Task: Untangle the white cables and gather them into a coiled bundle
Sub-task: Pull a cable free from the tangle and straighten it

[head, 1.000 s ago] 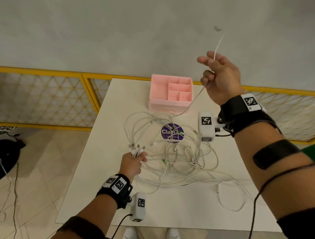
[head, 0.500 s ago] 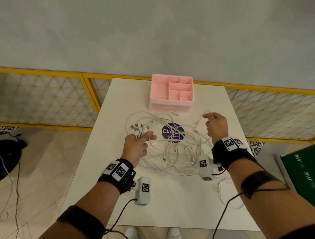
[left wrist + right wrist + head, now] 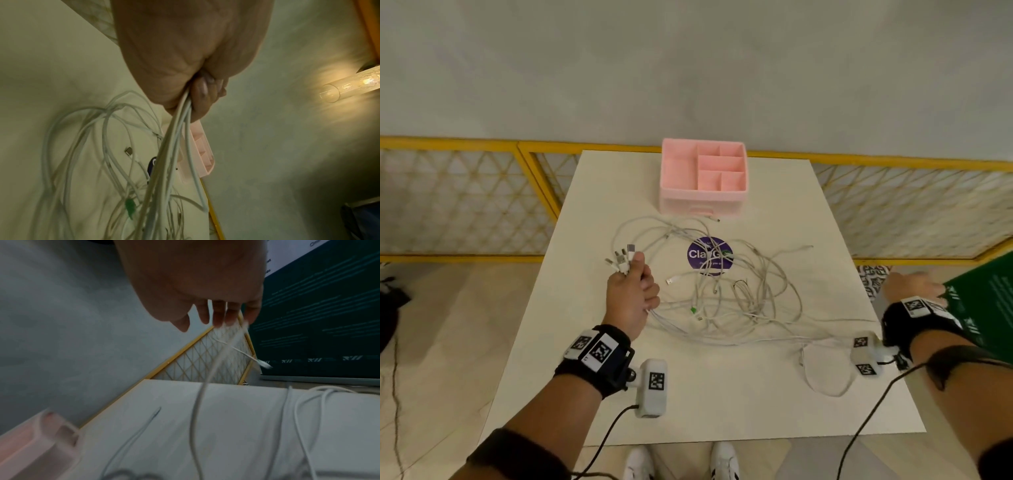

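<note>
A tangle of white cables [image 3: 722, 301] sprawls over the middle of the white table [image 3: 722, 404]. My left hand [image 3: 631, 294] grips a bunch of cable ends, whose plugs [image 3: 621, 258] stick up above the fist. In the left wrist view the held strands [image 3: 176, 129] run down from the curled fingers [image 3: 203, 91] into the tangle. My right hand [image 3: 909, 284] is blurred, past the table's right edge. One white cable [image 3: 207, 378] rises from the table to its fingertips [image 3: 232, 316], and a plug end [image 3: 265, 365] swings free beyond them.
A pink compartment organiser [image 3: 702, 202] stands at the table's far edge, behind a round purple sticker [image 3: 709, 255]. A loose cable loop [image 3: 825, 373] lies near the right front. A green board [image 3: 986, 308] stands to the right, and a yellow lattice fence [image 3: 465, 144] runs behind.
My right hand came down from high above the table, took a cable near the organiser, then swung out past the right edge. My left hand shifted slightly away from me with its plugs.
</note>
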{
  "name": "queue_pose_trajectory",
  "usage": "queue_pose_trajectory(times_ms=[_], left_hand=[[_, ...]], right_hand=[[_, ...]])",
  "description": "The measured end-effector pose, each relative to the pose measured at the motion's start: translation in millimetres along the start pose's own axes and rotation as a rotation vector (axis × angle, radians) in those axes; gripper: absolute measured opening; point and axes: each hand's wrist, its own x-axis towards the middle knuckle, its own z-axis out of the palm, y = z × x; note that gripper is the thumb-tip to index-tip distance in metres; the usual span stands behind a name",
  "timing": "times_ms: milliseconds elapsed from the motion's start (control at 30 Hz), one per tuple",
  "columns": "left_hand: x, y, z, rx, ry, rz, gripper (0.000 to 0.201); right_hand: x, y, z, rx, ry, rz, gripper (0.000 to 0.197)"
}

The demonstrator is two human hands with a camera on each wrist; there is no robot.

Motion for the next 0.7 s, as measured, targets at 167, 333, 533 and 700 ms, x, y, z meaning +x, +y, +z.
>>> queue_pose_trajectory(times_ms=[167, 333, 533, 700], left_hand=[[-12, 2, 26, -0.034, -0.067, -0.017, 0.043], [-19, 15, 50, -0.056, -0.137, 0.071, 0.043], [-6, 37, 44, -0.091, -0.062, 0.164, 0.044], [6, 33, 28, -0.110, 0.047, 0.171, 0.045]], right_hand=[[-84, -44, 28, 0.381, -0.181, -0.550, 0.060], [-226, -96, 35, 0.458, -0.701, -1.220, 0.064], [-260, -97, 64, 0.105, -0.685, -1.422, 0.041], [-221, -67, 67, -0.069, -0.623, -1.366, 0.041]])
